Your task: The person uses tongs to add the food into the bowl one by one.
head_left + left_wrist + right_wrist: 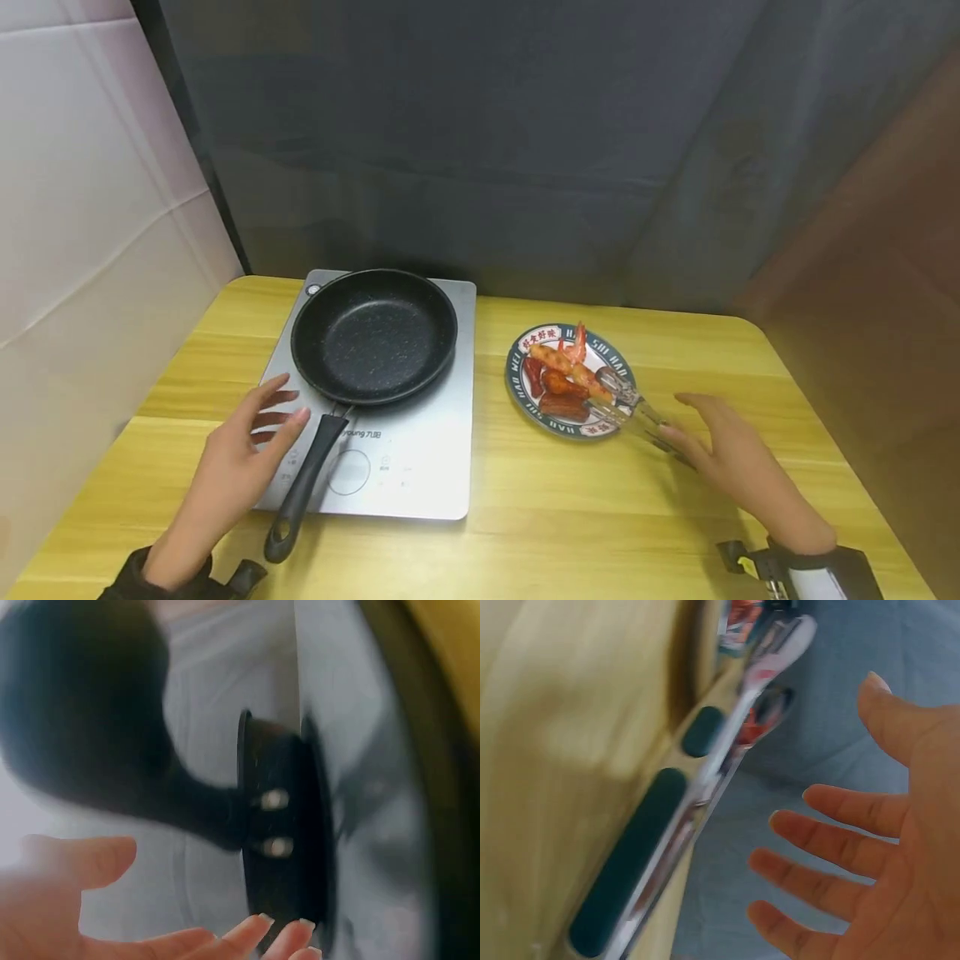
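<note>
A black frying pan point(375, 337) sits on a silver induction cooker point(438, 467), its handle point(306, 483) slanting toward the front left. My left hand point(240, 450) is just left of that handle, fingers spread and holding nothing; the left wrist view shows the handle's riveted bracket point(271, 823) above the fingers. Metal tongs point(727, 739) with dark green grips point(630, 862) rest with their tips over a plate point(514, 379) of food. Beside the tongs, my right hand point(738, 454) has its fingers apart, and the right wrist view shows a gap between them.
On the plate lie a shrimp point(577, 343), a long golden-brown piece point(551, 358) and several reddish-brown meat pieces point(564, 407). The wooden table point(540, 517) is bounded by a dark curtain point(465, 150) behind, a white sheet point(82, 183) at left and a brown one point(885, 250) at right.
</note>
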Available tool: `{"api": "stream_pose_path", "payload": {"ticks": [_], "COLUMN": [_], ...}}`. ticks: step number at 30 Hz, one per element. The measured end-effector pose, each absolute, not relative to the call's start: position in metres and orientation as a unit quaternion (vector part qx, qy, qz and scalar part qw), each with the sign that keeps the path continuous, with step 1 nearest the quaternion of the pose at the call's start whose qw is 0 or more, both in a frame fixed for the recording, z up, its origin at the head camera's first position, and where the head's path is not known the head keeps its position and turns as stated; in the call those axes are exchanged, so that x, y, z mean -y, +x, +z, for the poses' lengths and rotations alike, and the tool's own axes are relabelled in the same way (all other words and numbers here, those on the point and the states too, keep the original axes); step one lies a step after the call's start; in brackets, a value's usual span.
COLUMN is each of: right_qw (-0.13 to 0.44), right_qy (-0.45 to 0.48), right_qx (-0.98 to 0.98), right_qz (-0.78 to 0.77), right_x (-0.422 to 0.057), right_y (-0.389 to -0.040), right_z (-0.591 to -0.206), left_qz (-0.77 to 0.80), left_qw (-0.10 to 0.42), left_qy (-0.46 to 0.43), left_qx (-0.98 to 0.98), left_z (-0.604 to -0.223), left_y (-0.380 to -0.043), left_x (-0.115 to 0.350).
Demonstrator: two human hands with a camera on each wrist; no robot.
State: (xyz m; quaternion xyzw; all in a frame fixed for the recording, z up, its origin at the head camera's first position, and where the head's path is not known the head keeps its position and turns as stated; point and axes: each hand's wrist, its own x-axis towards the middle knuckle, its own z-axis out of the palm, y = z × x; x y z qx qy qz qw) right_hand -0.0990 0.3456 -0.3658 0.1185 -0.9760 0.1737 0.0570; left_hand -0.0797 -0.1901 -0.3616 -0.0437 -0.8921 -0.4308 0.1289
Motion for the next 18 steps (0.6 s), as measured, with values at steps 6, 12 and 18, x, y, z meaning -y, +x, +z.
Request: {"api": "stream_pose_path", "payload": {"ticks": [6,12,18], "right_qw": [0.037,0.033,0.029], "right_qy": [0.101,0.075,0.088], "right_qx": [0.983,0.989,0.987], "right_qz": [0.148,0.126,0.128], "right_x": [-0.351,-0.346,-0.343], "right_y": [-0.100,-0.103,-0.104], "right_z": [-0.378,-0.393,-0.399], "left_qz": [-0.474,-0.614,-0.669], "left_qw": [0.024,-0.106,-0.209], "left_qy": [-0.005,0.041,0.005], "left_qx": [0.880,0.781,0.713], "left_z": [-0.367,-0.368,-0.373], "left_y": [-0.068,-0.068,-0.069], "left_x": [0.181,0.177,0.180]}}
